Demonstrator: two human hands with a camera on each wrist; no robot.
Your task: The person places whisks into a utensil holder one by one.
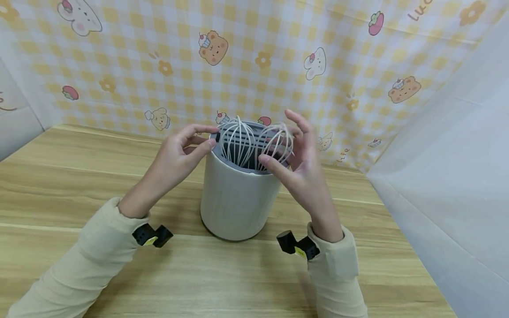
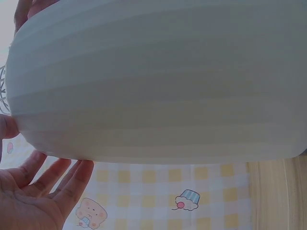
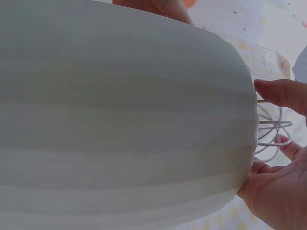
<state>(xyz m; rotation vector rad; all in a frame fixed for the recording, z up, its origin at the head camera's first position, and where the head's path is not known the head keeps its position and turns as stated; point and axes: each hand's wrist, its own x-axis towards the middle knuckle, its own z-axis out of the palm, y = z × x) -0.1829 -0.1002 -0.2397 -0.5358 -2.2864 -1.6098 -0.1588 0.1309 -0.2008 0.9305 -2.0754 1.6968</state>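
A cream utensil holder [image 1: 238,201] with a grey slotted top stands upright on the wooden table. Two pale wire whisks stick out of it, the left whisk [image 1: 238,141] and the right whisk [image 1: 284,139], their handles hidden inside. My left hand [image 1: 179,154] touches the holder's left rim with thumb and index finger; in the left wrist view its straight fingers [image 2: 74,184] lie against the wall. My right hand [image 1: 304,170] is around the right whisk, thumb in front and fingers behind the wires, index finger raised. In the right wrist view a fingertip meets a wire.
The wooden table [image 1: 222,278] runs up to a yellow-and-white checked cloth [image 1: 254,84] hanging close behind the holder. A plain white sheet [image 1: 449,185] drops along the right side. Black wrist cameras [image 1: 298,245] sit on both sleeve cuffs.
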